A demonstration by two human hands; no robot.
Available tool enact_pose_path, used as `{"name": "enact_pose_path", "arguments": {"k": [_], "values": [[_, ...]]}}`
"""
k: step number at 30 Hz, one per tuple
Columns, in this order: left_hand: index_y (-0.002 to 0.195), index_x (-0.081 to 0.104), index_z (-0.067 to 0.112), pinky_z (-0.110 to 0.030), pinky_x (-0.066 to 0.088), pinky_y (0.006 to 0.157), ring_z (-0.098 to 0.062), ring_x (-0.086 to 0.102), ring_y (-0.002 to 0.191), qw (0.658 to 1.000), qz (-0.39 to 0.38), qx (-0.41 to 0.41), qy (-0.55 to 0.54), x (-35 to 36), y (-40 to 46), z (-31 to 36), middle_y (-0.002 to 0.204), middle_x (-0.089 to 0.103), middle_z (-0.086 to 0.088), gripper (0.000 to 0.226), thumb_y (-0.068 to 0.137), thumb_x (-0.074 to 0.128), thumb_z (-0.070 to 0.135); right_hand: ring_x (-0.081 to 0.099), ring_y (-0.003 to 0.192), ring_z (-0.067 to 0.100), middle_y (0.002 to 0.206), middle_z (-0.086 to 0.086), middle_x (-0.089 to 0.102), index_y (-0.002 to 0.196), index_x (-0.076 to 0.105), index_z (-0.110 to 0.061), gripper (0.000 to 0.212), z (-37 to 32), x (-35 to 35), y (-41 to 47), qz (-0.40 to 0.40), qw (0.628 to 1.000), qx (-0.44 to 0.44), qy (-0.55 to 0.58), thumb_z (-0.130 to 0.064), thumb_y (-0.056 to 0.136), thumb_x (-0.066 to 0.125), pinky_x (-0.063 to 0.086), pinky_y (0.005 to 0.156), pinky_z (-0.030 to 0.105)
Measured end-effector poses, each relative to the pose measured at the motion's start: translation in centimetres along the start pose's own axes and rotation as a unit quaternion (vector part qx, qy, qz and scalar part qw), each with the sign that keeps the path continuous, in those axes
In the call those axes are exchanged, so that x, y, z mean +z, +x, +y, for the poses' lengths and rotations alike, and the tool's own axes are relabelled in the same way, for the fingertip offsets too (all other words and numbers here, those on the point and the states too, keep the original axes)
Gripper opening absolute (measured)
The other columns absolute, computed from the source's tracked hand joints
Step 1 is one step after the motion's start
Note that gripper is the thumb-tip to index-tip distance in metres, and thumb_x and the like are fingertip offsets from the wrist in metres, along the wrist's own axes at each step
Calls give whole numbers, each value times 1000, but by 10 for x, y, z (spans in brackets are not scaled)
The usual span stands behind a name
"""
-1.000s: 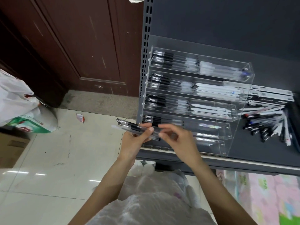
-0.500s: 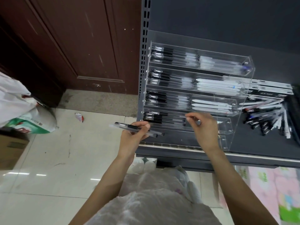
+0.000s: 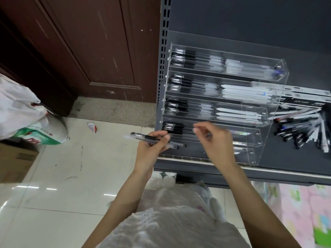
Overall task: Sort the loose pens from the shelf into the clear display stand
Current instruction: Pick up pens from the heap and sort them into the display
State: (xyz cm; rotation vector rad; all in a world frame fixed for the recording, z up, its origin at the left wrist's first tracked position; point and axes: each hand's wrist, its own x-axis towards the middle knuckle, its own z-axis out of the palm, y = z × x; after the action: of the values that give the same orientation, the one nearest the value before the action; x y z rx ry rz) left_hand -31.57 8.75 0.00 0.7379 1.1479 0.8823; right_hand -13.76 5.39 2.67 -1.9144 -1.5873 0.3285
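A clear tiered display stand (image 3: 281, 72) stands on the dark shelf (image 3: 290, 158), and each of its tiers holds rows of black-grip pens and white pens. A heap of loose pens (image 3: 304, 130) lies on the shelf right of the stand. My left hand (image 3: 152, 149) is off the shelf's left front corner, closed around a few clear pens with black grips (image 3: 143, 136) that point left. My right hand (image 3: 215, 142) hovers in front of the stand's lower tiers. It is blurred, with its fingers apart and nothing visible between them.
Flat pen boxes (image 3: 308, 97) lie behind the loose heap. A brown door (image 3: 89, 51) is to the left. White bags (image 3: 21, 108) and a cardboard box (image 3: 14, 158) sit on the tiled floor. Pink packages (image 3: 295, 208) are stacked under the shelf.
My right hand took a pen from the bunch, carried it to a lower tier and has come back left, holding nothing. My left hand still holds the remaining pens.
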Motion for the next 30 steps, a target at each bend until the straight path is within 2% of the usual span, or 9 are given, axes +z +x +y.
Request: {"name": "enact_pose_path", "arguments": {"k": [2,4,9,13,16,19,23,27,30], "values": [[95,67,12,-18,54,73,-11,66,86,1000,-2,-1,-10,2,-1,1,86,68,0,11,85,67,10,63,75,-6,83,-16,68,100,71,-23,18,-18,-4,-11,-100,990,26,91,-30,83,68,44,71,4],[97,67,11,-21,55,76,-11,67,87,1000,-12,-1,-14,7,-3,1,88,68,-2,12,84,67,10,60,77,-11,84,-19,67,98,73,-23,17,-22,-2,-20,-131,985,31,106,-25,81,71,41,72,2],[94,66,8,-19,55,72,-7,66,77,1000,-20,4,6,10,-8,-1,77,65,3,10,84,68,10,61,77,-5,83,-19,69,87,73,-25,12,10,-15,-17,-40,985,84,144,-16,80,72,43,68,7],[92,65,9,-17,55,69,-5,67,73,1000,1,4,-1,3,-6,-1,74,66,9,9,84,68,12,60,77,1,83,-14,68,87,74,-20,10,43,-24,-9,21,995,79,53,-13,80,72,39,71,5],[95,65,7,-16,54,65,-5,66,69,1000,6,9,15,2,-6,-1,74,65,6,13,84,68,12,62,80,15,82,-12,68,87,74,-18,9,50,-14,-2,4,998,64,3,-13,79,73,44,76,21],[95,66,7,-16,54,67,-6,66,72,1000,4,12,15,2,-9,-3,75,66,5,13,83,69,11,63,75,16,83,-3,72,87,74,-17,10,49,0,5,0,999,28,-37,-11,78,75,53,74,34],[97,64,5,-17,54,70,-6,64,71,1000,-3,13,6,5,-11,-4,68,62,7,13,85,67,7,63,69,16,92,-1,66,86,74,-18,6,40,10,10,11,995,34,-89,-16,81,72,50,62,27],[97,63,4,-17,54,70,-4,63,69,1000,1,17,5,8,-13,-4,66,60,12,14,85,67,7,64,65,23,92,3,65,89,71,-14,10,29,4,1,43,986,25,-162,-21,82,72,47,58,27],[91,63,7,-15,53,68,-2,65,71,1000,12,24,-3,13,-15,-1,71,64,10,8,84,67,8,63,74,12,87,-3,67,92,70,-17,10,10,-11,-17,16,999,-13,-49,-24,84,68,51,67,24]]}}
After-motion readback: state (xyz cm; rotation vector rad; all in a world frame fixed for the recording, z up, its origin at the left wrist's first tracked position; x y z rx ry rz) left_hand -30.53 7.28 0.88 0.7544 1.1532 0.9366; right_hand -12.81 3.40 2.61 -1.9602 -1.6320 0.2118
